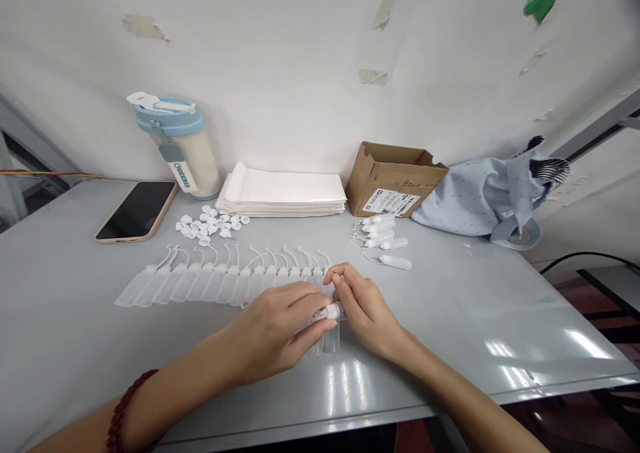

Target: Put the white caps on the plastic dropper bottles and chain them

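While the left hand [285, 326] grasps a small white-and-clear piece [327, 312] between thumb and fingers, the right hand [367, 311] meets it from the other side, thumb and forefinger curled close together; in the head view I cannot tell whether those two fingers pinch anything. The piece is in front of the box [400, 175] and a little to its left, above the surface [475, 306], with some clear bottles [331, 339] partly visible just under it. A dark red bracelet [123, 403] circles the left wrist. Forward and left of the box runs a row [200, 283] of translucent bottles lying side by side, their thin curved stems pointing away from the person; its right end is partly covered by the hands. Just in front of the box sits a cluster [379, 233] of smaller bottles, one lying slightly apart on the near side. Left of the box is a stack [295, 193] of white envelopes, with loose white caps [210, 225] by its near left corner. Farther left of the box come the tumbler [193, 156], upright with a blue lid, and the phone [140, 209], dark screen up. Right beside the box slumps a pale blue bag [475, 199].
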{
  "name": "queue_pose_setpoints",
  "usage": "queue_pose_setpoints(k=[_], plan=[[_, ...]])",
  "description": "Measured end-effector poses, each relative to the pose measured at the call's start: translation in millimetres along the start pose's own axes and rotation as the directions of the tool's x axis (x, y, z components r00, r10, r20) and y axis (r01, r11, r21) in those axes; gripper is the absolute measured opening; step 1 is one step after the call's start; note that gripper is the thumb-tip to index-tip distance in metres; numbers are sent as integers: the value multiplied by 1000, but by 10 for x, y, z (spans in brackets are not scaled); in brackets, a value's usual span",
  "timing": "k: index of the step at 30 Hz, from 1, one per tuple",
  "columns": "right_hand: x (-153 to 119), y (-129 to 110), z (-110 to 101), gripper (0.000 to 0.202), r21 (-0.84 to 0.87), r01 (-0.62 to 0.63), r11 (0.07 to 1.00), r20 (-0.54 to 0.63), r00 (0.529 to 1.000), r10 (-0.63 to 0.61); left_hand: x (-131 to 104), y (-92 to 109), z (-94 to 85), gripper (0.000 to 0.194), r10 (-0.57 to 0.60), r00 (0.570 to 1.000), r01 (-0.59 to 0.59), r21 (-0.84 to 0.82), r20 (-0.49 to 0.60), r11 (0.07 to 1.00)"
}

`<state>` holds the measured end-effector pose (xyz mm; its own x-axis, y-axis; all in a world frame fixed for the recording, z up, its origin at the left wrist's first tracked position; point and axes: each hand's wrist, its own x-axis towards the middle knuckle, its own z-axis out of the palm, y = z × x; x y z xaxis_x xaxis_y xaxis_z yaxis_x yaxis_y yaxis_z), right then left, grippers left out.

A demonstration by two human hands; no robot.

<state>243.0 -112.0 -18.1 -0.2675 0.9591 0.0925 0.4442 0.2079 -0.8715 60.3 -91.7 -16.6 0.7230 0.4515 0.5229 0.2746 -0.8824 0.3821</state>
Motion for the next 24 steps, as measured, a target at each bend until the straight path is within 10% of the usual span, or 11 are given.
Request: queue_pose_setpoints(k=[17, 21, 24], plan=[[3, -28, 4, 28, 87, -101, 991, 114, 989, 91, 0, -12, -63, 16, -15, 993, 22, -57, 115, 998], [52, -43, -79, 32, 268, -181, 946, 51, 983, 174, 40, -208, -306, 16, -214, 954, 235, -82, 213, 968], [122, 7, -230, 32, 324, -170, 930, -164, 959, 233, 3, -470, -597, 28, -565, 822, 535, 239, 72, 810]])
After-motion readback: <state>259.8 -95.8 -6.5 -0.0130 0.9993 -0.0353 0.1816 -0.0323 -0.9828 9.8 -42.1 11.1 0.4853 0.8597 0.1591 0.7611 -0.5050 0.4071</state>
